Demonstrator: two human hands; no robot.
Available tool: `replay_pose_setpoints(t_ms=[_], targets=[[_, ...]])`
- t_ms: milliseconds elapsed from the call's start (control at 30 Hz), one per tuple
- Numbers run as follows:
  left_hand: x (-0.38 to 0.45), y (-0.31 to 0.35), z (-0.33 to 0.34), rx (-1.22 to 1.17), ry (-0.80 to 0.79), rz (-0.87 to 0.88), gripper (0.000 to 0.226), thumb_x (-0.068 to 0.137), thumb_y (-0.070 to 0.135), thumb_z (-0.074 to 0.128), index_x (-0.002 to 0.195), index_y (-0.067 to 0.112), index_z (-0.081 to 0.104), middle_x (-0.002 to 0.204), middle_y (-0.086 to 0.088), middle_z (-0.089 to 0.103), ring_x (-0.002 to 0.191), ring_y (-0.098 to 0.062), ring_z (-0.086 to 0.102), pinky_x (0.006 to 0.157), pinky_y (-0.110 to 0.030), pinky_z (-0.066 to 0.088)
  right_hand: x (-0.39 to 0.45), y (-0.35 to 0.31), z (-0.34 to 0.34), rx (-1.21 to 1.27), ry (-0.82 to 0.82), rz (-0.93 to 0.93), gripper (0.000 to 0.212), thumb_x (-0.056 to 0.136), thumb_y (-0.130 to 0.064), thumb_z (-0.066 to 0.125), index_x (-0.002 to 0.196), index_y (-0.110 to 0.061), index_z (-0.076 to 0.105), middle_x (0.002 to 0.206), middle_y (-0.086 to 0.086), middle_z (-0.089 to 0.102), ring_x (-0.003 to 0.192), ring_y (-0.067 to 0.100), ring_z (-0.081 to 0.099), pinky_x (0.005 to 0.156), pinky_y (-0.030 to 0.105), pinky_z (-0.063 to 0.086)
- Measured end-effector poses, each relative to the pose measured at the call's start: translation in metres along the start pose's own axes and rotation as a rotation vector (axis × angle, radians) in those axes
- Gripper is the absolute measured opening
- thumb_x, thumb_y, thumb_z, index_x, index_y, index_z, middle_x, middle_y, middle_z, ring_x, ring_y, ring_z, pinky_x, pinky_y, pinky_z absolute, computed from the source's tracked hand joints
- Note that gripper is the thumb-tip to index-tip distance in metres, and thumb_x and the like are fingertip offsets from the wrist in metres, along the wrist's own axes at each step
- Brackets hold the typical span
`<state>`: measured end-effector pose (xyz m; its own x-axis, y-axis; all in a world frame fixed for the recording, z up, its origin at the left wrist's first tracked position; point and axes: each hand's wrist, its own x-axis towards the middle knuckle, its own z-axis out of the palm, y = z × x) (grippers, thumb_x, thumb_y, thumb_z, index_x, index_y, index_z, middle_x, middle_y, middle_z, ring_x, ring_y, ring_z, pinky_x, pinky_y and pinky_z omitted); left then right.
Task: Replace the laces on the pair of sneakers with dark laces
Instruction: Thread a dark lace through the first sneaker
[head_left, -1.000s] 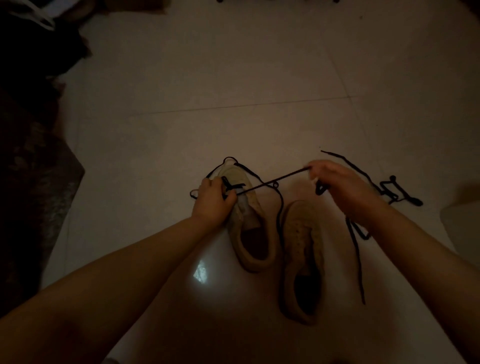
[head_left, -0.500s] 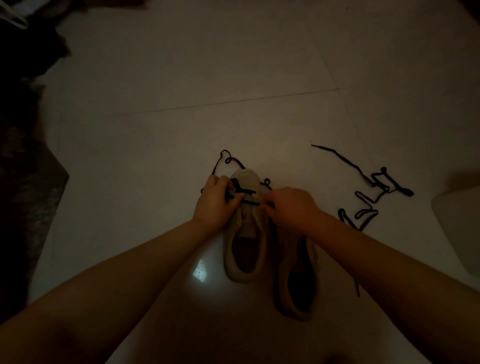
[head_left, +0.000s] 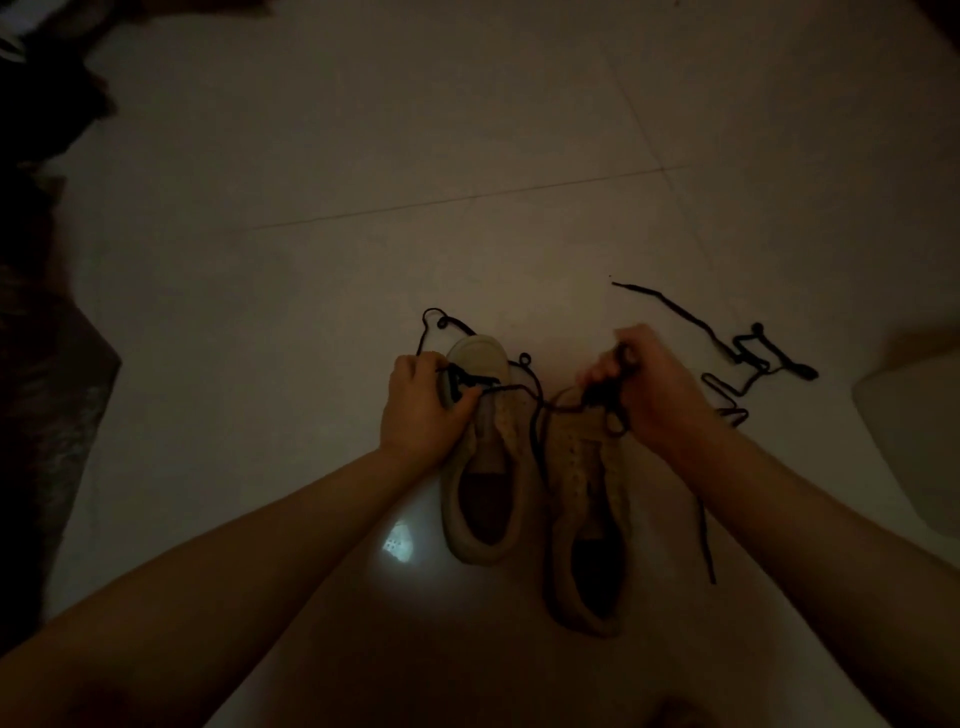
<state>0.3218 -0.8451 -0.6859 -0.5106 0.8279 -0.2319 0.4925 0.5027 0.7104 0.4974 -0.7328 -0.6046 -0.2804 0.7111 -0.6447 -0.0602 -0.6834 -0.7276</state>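
Two tan sneakers lie side by side on the pale tiled floor, toes pointing away from me. My left hand (head_left: 423, 410) grips the left sneaker (head_left: 485, 467) near its toe, where a dark lace (head_left: 530, 395) is threaded through the front eyelets. That lace runs rightward to my right hand (head_left: 647, 387), which pinches it above the toe of the right sneaker (head_left: 584, 519). A second dark lace (head_left: 748, 358) lies loose on the floor to the right.
The room is dim. A dark rug or cloth (head_left: 47, 415) covers the floor along the left edge. A pale object (head_left: 914, 441) sits at the right edge. A bright reflection (head_left: 397, 543) shows on the tiles between my forearms.
My right hand went from far right with the lace stretched tight, in to the left sneaker's eyelets, then out right again holding the lace over the right sneaker. My left hand stayed on the sneaker.
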Motion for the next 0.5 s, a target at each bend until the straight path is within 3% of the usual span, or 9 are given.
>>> replay_pose_setpoints(t_ms=[33, 100, 167, 233, 300, 400, 500], targets=[[-0.002, 0.001, 0.0, -0.015, -0.005, -0.003, 0.053, 0.083, 0.036, 0.068, 0.125, 0.012, 0.046, 0.126, -0.009, 0.04, 0.114, -0.023, 0.047, 0.081, -0.026, 0.041, 0.001, 0.008, 0.008, -0.182, -0.019, -0.023, 0.035, 0.094, -0.023, 0.047, 0.061, -0.015, 0.04, 0.048, -0.003, 0.043, 0.046, 0.015, 0.044, 0.047, 0.024, 0.039], [-0.006, 0.001, -0.001, -0.032, -0.002, -0.014, 0.064, 0.081, 0.037, 0.069, 0.132, 0.012, 0.04, 0.131, -0.009, 0.035, 0.117, -0.022, 0.047, 0.085, -0.027, 0.042, 0.005, 0.023, 0.018, -0.794, -0.042, -0.127, 0.02, 0.091, -0.03, 0.056, 0.08, -0.015, 0.052, 0.065, -0.004, 0.051, 0.057, 0.013, 0.046, 0.051, 0.024, 0.037], [-0.009, 0.0, -0.002, -0.032, 0.014, -0.034, 0.073, 0.079, 0.039, 0.071, 0.136, 0.011, 0.036, 0.134, -0.009, 0.032, 0.118, -0.022, 0.046, 0.086, -0.026, 0.041, 0.01, 0.037, 0.023, -1.235, -0.145, -0.279, 0.028, 0.089, -0.037, 0.059, 0.108, -0.017, 0.052, 0.087, -0.003, 0.056, 0.074, 0.012, 0.053, 0.059, 0.024, 0.04], [-0.013, 0.001, -0.002, -0.063, -0.008, -0.069, 0.079, 0.077, 0.042, 0.072, 0.139, 0.011, 0.033, 0.135, -0.009, 0.031, 0.118, -0.022, 0.045, 0.088, -0.028, 0.042, 0.015, 0.046, 0.03, -1.432, -0.222, -0.387, 0.041, 0.089, -0.041, 0.057, 0.123, -0.019, 0.048, 0.103, 0.001, 0.058, 0.089, 0.018, 0.057, 0.069, 0.027, 0.043], [-0.016, 0.003, -0.001, -0.102, -0.049, -0.112, 0.081, 0.077, 0.043, 0.072, 0.139, 0.011, 0.033, 0.134, -0.01, 0.033, 0.119, -0.022, 0.046, 0.092, -0.031, 0.044, 0.017, 0.05, 0.041, -1.557, -0.201, -0.481, 0.036, 0.09, -0.038, 0.055, 0.118, -0.017, 0.05, 0.11, 0.005, 0.054, 0.096, 0.023, 0.055, 0.075, 0.033, 0.045], [-0.016, 0.003, -0.001, -0.111, -0.092, -0.117, 0.063, 0.077, 0.042, 0.073, 0.126, 0.012, 0.046, 0.121, -0.01, 0.046, 0.114, -0.022, 0.05, 0.091, -0.031, 0.046, 0.02, 0.047, 0.052, -1.682, -0.212, -0.509, 0.031, 0.091, -0.032, 0.054, 0.112, -0.011, 0.048, 0.112, 0.009, 0.05, 0.098, 0.027, 0.053, 0.076, 0.037, 0.043], [-0.015, 0.006, -0.003, -0.121, -0.096, -0.157, 0.064, 0.067, 0.052, 0.065, 0.115, 0.013, 0.052, 0.112, -0.009, 0.056, 0.105, -0.024, 0.057, 0.085, -0.043, 0.052, 0.019, 0.045, 0.059, -1.869, -0.272, -0.567, 0.025, 0.095, -0.03, 0.045, 0.113, -0.013, 0.049, 0.111, 0.008, 0.058, 0.095, 0.027, 0.057, 0.069, 0.032, 0.038]])
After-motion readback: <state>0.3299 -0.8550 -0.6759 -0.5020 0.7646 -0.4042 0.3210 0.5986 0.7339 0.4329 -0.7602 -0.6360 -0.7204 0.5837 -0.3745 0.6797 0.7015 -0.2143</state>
